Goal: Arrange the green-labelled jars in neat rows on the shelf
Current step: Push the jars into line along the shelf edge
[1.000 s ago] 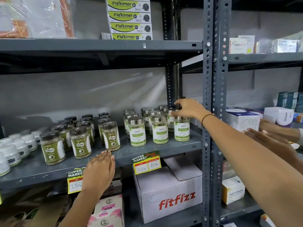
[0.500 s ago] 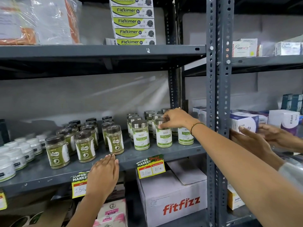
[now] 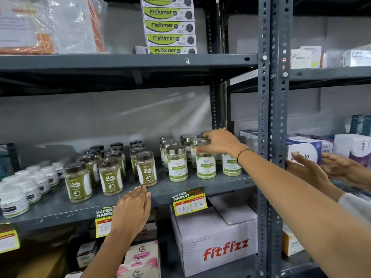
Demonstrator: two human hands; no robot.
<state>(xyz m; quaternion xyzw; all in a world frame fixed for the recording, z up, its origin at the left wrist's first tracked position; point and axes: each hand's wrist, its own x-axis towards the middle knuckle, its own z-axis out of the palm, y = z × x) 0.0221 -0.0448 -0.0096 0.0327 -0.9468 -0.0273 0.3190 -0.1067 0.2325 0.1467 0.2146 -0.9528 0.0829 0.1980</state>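
Several silver-lidded clear jars with green-and-white labels [image 3: 178, 164] stand in rows on the grey metal shelf [image 3: 200, 185]. Fingers of the right hand [image 3: 219, 142] close on the lid of the middle front jar [image 3: 205, 164]; a careless tug could topple its close neighbours. Flat and empty, the left hand [image 3: 133, 212] rests on the shelf edge, just beside brown-lidded green-labelled jars [image 3: 146, 169].

fitfizz carton [image 3: 216, 241] below; fleximer boxes [image 3: 170, 27] above; white tubs [image 3: 24, 189] left, labels unreadable.
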